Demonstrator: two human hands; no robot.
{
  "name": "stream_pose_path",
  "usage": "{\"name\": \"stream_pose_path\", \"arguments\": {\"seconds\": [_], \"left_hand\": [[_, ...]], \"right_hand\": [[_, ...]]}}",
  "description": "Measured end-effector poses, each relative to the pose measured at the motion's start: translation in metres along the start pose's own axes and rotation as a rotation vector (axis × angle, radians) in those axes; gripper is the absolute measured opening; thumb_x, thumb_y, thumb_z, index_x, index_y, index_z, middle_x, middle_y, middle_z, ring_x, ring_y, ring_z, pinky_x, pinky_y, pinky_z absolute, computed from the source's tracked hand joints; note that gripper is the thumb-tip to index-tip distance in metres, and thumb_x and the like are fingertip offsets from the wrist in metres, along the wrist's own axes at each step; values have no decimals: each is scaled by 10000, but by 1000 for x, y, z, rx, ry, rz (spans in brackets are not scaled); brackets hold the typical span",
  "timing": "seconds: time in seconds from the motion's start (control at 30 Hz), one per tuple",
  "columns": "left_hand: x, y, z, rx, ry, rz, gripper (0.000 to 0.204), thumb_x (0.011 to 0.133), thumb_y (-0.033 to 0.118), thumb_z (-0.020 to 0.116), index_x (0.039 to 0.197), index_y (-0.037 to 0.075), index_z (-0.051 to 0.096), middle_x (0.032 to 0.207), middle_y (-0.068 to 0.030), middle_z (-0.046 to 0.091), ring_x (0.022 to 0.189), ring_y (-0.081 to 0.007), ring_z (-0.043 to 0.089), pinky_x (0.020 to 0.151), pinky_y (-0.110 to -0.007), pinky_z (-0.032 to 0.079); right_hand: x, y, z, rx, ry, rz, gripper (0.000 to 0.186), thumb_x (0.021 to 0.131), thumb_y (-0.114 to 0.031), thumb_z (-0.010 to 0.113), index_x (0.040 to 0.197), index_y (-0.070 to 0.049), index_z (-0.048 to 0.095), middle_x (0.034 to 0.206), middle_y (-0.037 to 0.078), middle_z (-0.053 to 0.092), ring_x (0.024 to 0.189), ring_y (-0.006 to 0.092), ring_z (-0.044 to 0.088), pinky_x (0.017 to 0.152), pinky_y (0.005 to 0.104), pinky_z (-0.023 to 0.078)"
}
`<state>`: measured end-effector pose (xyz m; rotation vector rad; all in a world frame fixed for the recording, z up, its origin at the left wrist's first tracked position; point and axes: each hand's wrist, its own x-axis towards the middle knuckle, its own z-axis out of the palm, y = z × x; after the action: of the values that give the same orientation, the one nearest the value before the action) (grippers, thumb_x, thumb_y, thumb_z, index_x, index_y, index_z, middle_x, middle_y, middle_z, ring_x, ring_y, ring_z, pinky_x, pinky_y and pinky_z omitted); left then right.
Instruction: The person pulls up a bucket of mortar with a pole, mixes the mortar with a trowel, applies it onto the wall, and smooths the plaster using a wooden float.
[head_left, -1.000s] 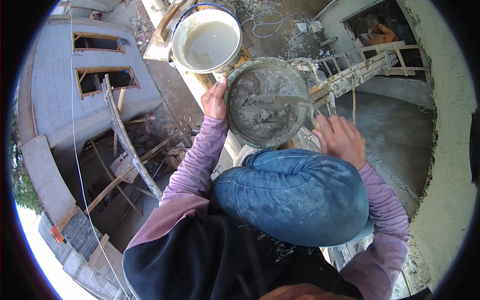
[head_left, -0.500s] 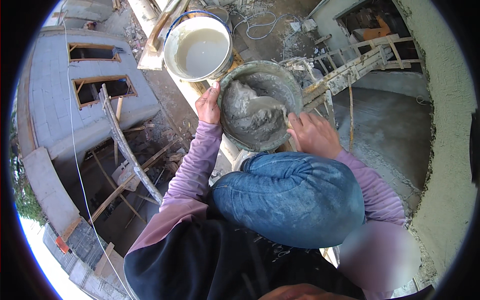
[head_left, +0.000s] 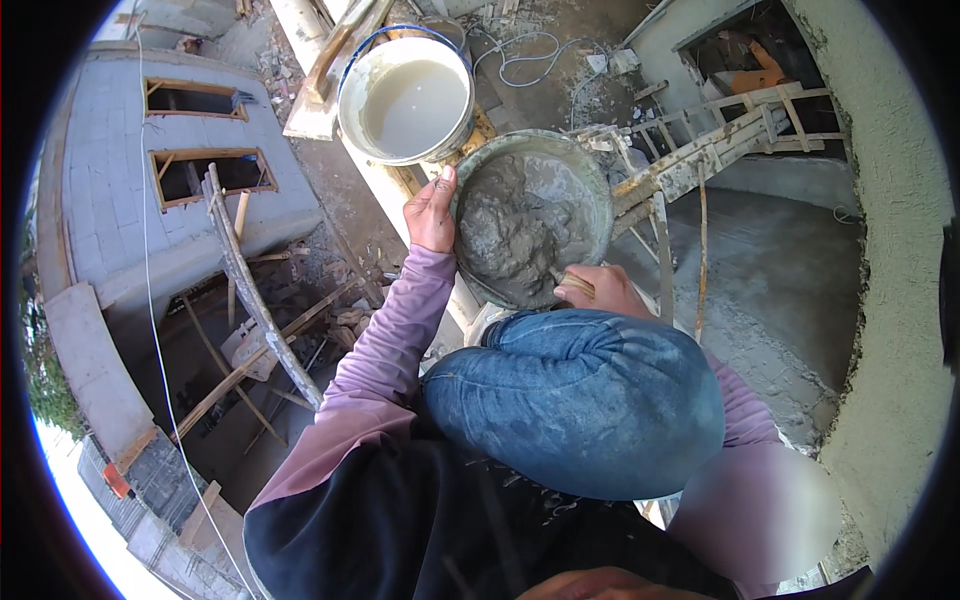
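Observation:
My left hand (head_left: 430, 212) is closed on the left rim of a round, dark tub (head_left: 604, 190), with the thumb on top of the edge. Wet grey mortar (head_left: 508, 230) is heaped in the tub, mostly on its left side. At the near right edge my right hand (head_left: 612, 290) grips the wooden handle of a trowel (head_left: 576, 287). The trowel's blade is sunk in the mortar and hidden. Just beyond my left hand stands a white bucket (head_left: 353, 115) holding cloudy grey liquid.
A board with a wooden handle (head_left: 318, 82) lies left of the bucket. My bent knee (head_left: 580, 400) is close to the tub. A wooden ladder-like frame (head_left: 720, 135) stretches off right, near a rough plastered wall (head_left: 900, 330). Timber poles (head_left: 250, 290) stand lower left, over a drop.
My right hand has drawn the trowel nearer to me and lower at the tub's near edge. Its blade has gone under the mortar, which is now heaped more to the left.

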<state>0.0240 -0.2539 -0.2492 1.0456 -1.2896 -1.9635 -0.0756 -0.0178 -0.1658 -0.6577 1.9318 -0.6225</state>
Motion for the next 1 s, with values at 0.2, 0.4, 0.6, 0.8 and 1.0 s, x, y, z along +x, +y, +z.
{"name": "stream_pose_path", "arguments": {"seconds": [0.2,0.4,0.6,0.8,1.0], "left_hand": [[5,-1,-24,-35,-28,-78,290,942,188,584,1065,-63,661,976,-26,658,873,-78,561,823,-223,434],[-11,0,-11,19,57,-33,307,952,202,566,1064,-68,659,953,-21,652,844,-79,556,799,-232,445],[-16,4,-4,-41,82,9,283,947,191,576,1033,-62,669,924,-14,645,828,-70,535,786,-220,425],[-13,-12,-13,-37,109,30,237,933,155,595,998,-57,679,878,8,621,792,-58,502,758,-205,400],[-4,-15,-17,-27,126,-6,261,936,157,587,1029,-74,666,942,-23,646,856,-77,551,812,-209,423]], "right_hand": [[-19,-20,-26,-537,249,-406,357,818,-206,649,1077,27,576,820,131,557,779,298,599,667,418,478],[-41,-40,-63,-897,381,-441,312,819,-218,643,1073,-49,579,785,98,508,726,273,563,633,388,472],[15,-51,-95,-934,33,-30,256,797,-185,607,946,23,618,905,197,624,831,337,641,744,398,510],[24,-2,-11,-289,92,-40,304,834,-262,615,916,31,638,908,221,641,893,409,612,833,453,479],[-3,-18,-8,-367,357,-223,365,823,-260,645,1040,29,589,907,165,611,821,362,604,740,451,471]]}}
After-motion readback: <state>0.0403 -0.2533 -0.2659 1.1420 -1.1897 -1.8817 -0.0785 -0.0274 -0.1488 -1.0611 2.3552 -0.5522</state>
